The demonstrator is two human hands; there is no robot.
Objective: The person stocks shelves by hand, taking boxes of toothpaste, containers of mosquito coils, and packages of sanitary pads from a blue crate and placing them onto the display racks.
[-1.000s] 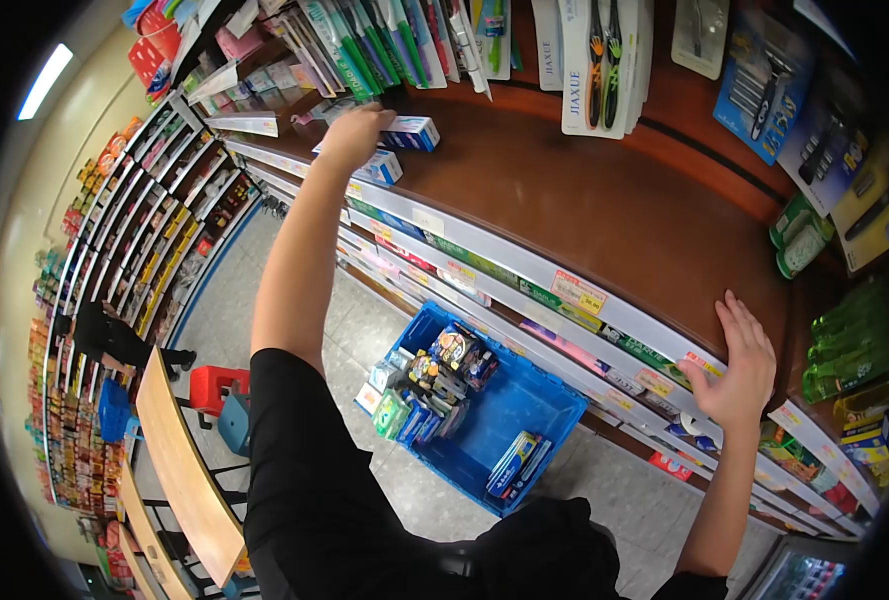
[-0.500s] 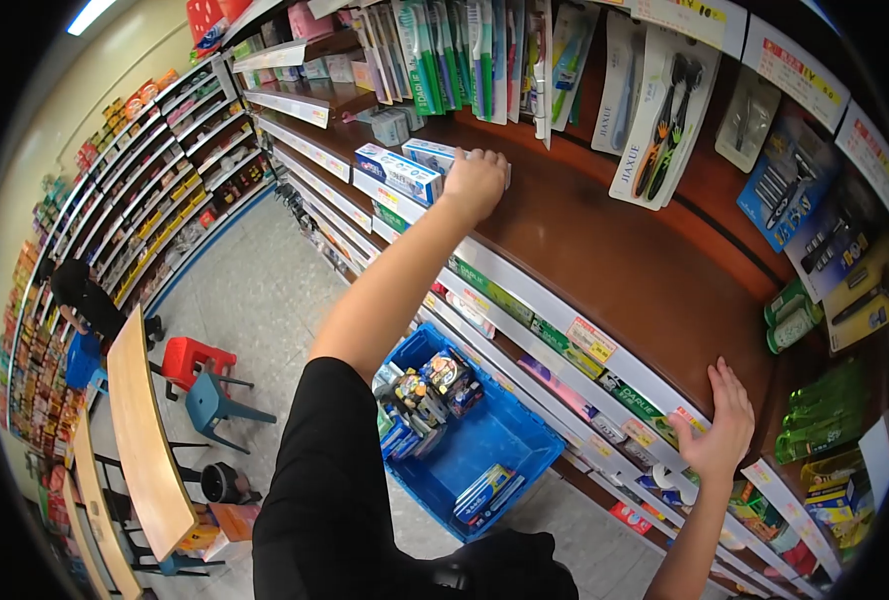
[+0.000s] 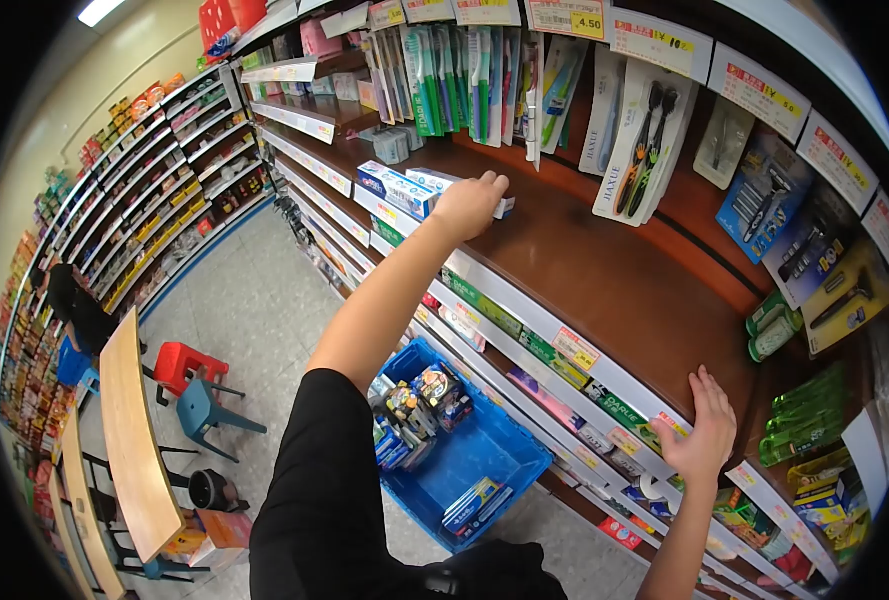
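My left hand [image 3: 471,208] is closed over a blue-and-white toothpaste box [image 3: 424,180] on the brown shelf [image 3: 604,290]. Its fingers hide most of that box; one end shows past them. Alongside it, at the shelf's front edge, lies another blue-and-white toothpaste box [image 3: 394,190]. My right hand [image 3: 701,428] rests open, fingers and thumb apart, on the front edge of the same shelf farther right. Behind my left hand stand small clear-wrapped packs [image 3: 391,146].
Below, a blue crate [image 3: 464,465] on the floor holds several packaged goods. Toothbrushes [image 3: 434,85] and razors [image 3: 769,200] hang above the shelf. At left are a wooden table [image 3: 139,440], a red stool [image 3: 186,368], a blue-green stool [image 3: 209,415] and a person [image 3: 79,310] in black.
The view has shifted slightly. My left hand stays on the box, a little nearer the shelf's front edge. My right hand keeps its place on the edge.
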